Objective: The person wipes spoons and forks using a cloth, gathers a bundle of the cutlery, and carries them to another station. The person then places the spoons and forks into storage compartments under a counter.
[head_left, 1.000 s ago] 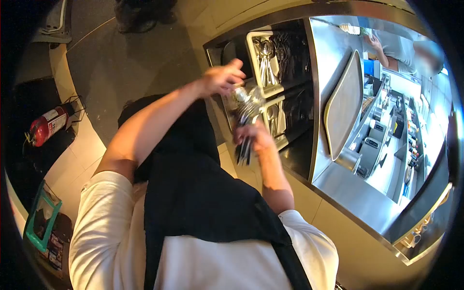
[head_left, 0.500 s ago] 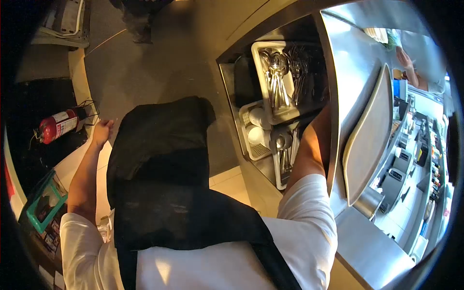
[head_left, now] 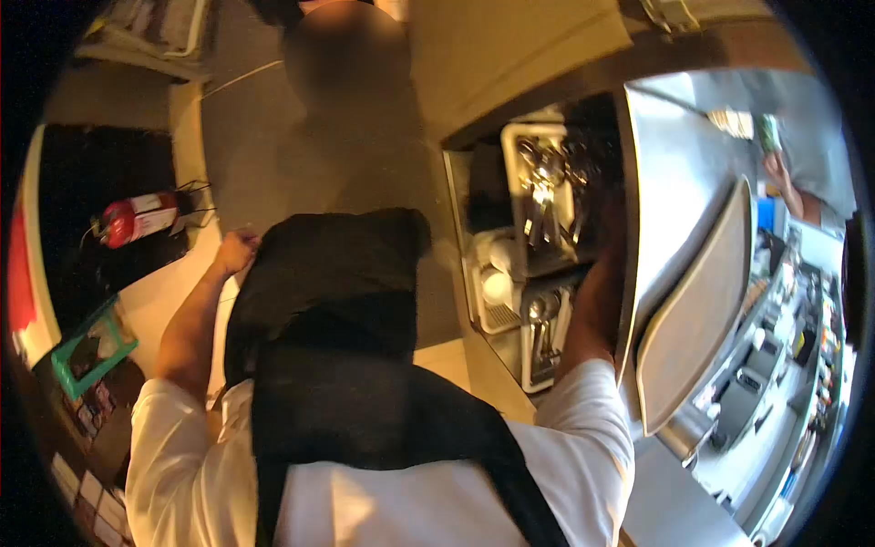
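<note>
My left hand [head_left: 239, 251] hangs beside the black apron [head_left: 337, 301], its fingers curled in with nothing showing in them. My right forearm [head_left: 599, 305] reaches into the dark shelf under the steel counter [head_left: 663, 173]; the hand is lost in shadow beneath the counter's edge, so its fingers do not show. Left of that arm is a pale cutlery tray [head_left: 512, 173] with several spoons and forks [head_left: 545, 187]. Nearer to me, a smaller tray [head_left: 530, 378] holds spoons [head_left: 541, 319], next to a perforated basket [head_left: 497, 319] with white cups [head_left: 497, 284].
A brown serving tray [head_left: 697, 310] lies on the counter. Across it, another person's hand [head_left: 777, 170] is near a green item [head_left: 768, 134]. Another person [head_left: 344, 55] stands ahead. On the left are a red fire extinguisher [head_left: 137, 219] and a teal-framed crate [head_left: 68, 369].
The view has shifted, so the shelf and counter sit lower and further right. My right arm remains in the shelf, now darker. A person has come into view ahead.
</note>
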The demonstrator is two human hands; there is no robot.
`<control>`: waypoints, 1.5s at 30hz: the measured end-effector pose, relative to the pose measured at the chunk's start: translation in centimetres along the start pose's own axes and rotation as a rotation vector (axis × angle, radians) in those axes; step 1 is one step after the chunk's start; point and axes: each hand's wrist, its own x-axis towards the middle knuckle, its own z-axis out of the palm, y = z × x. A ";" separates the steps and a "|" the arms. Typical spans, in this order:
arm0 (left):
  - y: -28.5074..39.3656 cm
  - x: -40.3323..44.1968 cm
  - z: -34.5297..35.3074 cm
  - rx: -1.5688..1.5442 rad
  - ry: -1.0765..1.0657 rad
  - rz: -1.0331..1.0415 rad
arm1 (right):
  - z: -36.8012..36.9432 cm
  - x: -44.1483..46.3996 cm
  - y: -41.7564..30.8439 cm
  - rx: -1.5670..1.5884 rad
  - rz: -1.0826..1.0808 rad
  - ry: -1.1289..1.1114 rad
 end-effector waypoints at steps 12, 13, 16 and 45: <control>-0.7 -8.5 -6.3 0.013 0.056 -0.322 | 1.7 -21.4 -18.9 0.184 -0.070 0.371; -4.4 -7.7 -5.3 0.020 -0.020 -0.244 | 4.7 -23.7 -21.1 0.394 -0.236 0.330; -2.8 -11.5 -10.7 0.049 -0.079 -0.174 | 10.7 -31.4 -28.7 0.326 -0.433 -0.071; -5.2 10.9 -54.4 -0.721 0.271 -0.076 | 39.6 -23.4 -107.3 0.230 -0.514 -0.926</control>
